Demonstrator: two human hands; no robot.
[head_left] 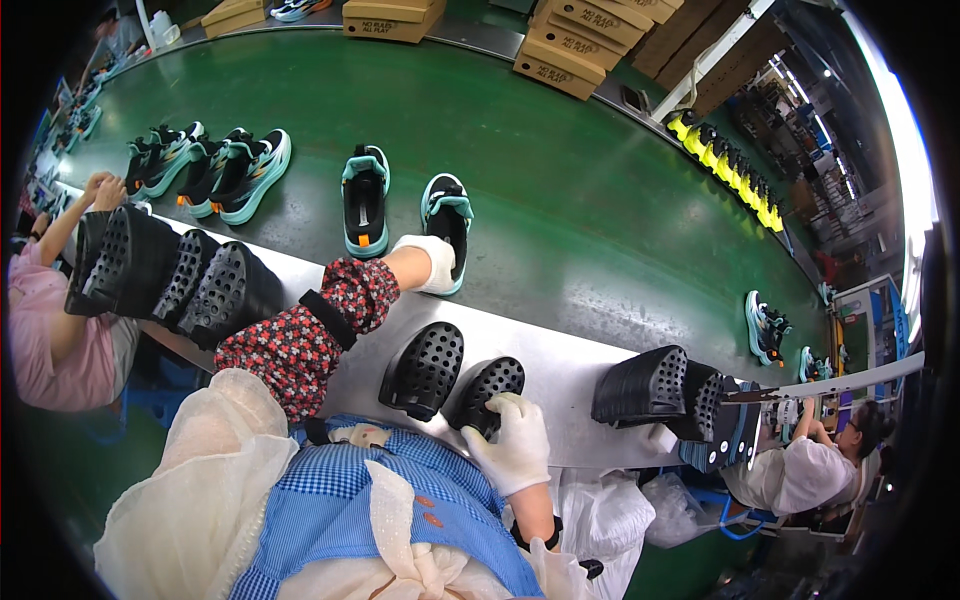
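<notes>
My left hand [430,262], in a white glove, reaches over the metal ledge onto the green belt. It grips the near end of a black and teal sneaker [455,225]; its fingers are partly hidden against the shoe. A matching sneaker [365,205] stands just left of it, apart from my hand. My right hand [510,442], gloved too, is closed on the near end of a black clog [492,385] with round holes. Another such clog [430,365] lies beside it on the ledge, untouched.
Stacked black clogs stand on the ledge at left [235,290] and right [640,388]. More teal-soled sneakers [250,175] sit on the green belt [560,190]. Along its far side are shoe boxes [560,68] and yellow shoes [725,165]. People work at both sides.
</notes>
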